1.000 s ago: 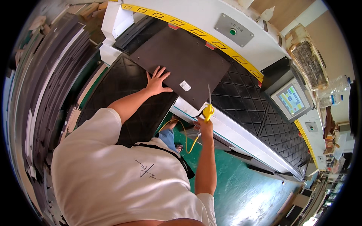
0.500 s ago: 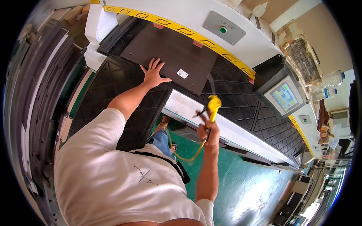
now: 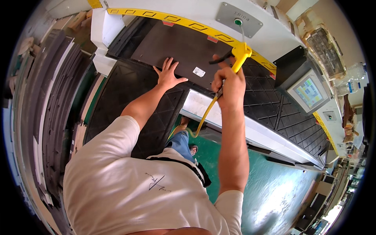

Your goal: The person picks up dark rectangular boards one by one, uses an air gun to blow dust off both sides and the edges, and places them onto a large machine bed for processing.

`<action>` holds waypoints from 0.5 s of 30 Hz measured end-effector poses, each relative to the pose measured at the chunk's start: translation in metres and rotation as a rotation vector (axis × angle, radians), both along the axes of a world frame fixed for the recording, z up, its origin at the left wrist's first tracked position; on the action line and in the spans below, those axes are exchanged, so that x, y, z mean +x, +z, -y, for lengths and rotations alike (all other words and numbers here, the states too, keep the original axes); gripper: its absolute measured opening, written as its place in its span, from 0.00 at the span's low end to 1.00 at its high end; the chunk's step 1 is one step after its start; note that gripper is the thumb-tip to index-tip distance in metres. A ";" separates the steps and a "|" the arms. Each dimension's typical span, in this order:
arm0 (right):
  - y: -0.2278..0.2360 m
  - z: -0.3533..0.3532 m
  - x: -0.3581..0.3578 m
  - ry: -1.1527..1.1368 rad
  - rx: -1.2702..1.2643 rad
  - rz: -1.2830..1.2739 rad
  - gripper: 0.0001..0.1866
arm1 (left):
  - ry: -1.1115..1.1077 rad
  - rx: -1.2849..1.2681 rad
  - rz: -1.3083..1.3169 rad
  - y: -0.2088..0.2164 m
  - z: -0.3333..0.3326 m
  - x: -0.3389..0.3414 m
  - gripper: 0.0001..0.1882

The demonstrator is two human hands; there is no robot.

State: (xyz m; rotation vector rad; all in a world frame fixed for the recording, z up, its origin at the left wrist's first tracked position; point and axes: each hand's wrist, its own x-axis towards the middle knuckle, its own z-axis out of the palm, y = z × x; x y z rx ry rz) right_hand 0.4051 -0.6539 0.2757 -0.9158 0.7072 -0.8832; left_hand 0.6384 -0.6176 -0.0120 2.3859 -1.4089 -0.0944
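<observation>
Here, left hand (image 3: 168, 75) fingers spread flat on a dark panel (image 3: 184, 49); a small white rectangular label (image 3: 199, 72) lies just right of them. Right hand (image 3: 229, 84) fingers grip a yellow air gun (image 3: 239, 55), nozzle pointing away.

You see a small white label (image 3: 199, 71) mid-frame on the dark board and a bright, colourful screen (image 3: 309, 91) at right.

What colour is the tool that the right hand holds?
Yellow, with a black lever: the air blow gun in the right hand, head view.
</observation>
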 end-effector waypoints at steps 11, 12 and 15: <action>-0.056 -0.057 -0.070 0.205 0.068 -0.300 0.30 | 0.001 0.030 -0.006 -0.002 0.002 -0.001 0.56; -0.069 -0.069 -0.086 0.256 0.085 -0.351 0.28 | 0.001 0.029 -0.008 -0.001 0.004 -0.002 0.56; -0.115 -0.104 -0.133 0.359 0.222 -0.406 0.22 | 0.008 0.035 0.012 -0.003 0.003 -0.002 0.55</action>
